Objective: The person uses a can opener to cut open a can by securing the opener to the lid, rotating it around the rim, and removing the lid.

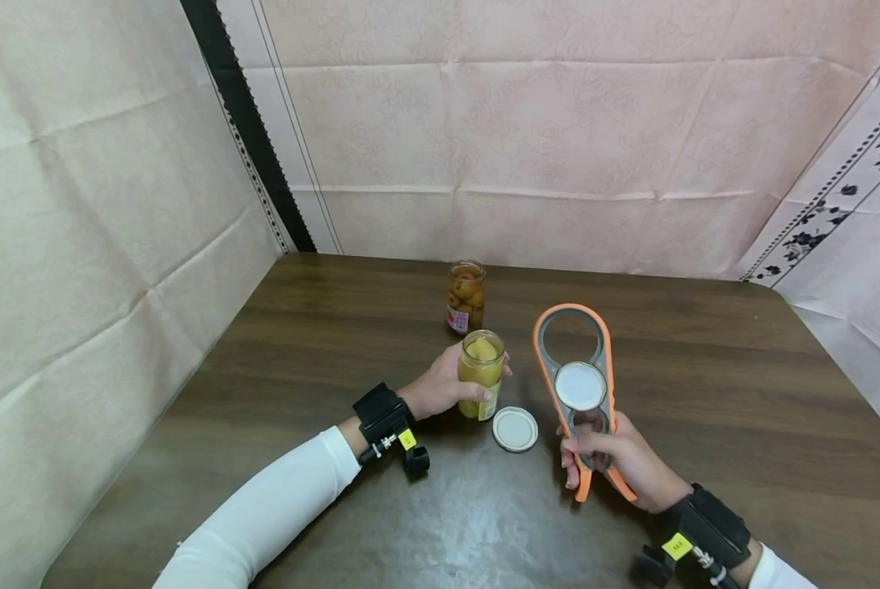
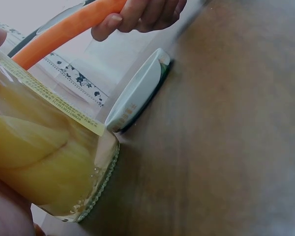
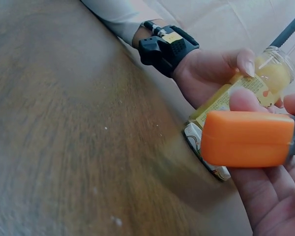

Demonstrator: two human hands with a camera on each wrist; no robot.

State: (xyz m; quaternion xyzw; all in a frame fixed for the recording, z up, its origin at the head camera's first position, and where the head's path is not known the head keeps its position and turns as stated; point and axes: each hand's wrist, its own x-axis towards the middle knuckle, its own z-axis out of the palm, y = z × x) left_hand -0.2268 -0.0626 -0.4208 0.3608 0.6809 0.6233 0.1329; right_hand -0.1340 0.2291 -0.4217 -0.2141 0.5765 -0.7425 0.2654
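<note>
My left hand grips a lidless glass jar of yellow fruit pieces, its thumb across the label. Seen close in the left wrist view, the jar's base is near the table. Beside it a white-faced lid lies on the table. My right hand holds an orange and grey jar opener by its handles. A second white lid sits within the opener's middle ring, while the larger end ring holds nothing. In the right wrist view an orange handle end hides part of the fingers.
Behind the yellow jar stands another lidless glass jar with brownish round pieces inside. The brown wooden table meets pale cloth hangings at the back and left. Both wrists wear black camera straps.
</note>
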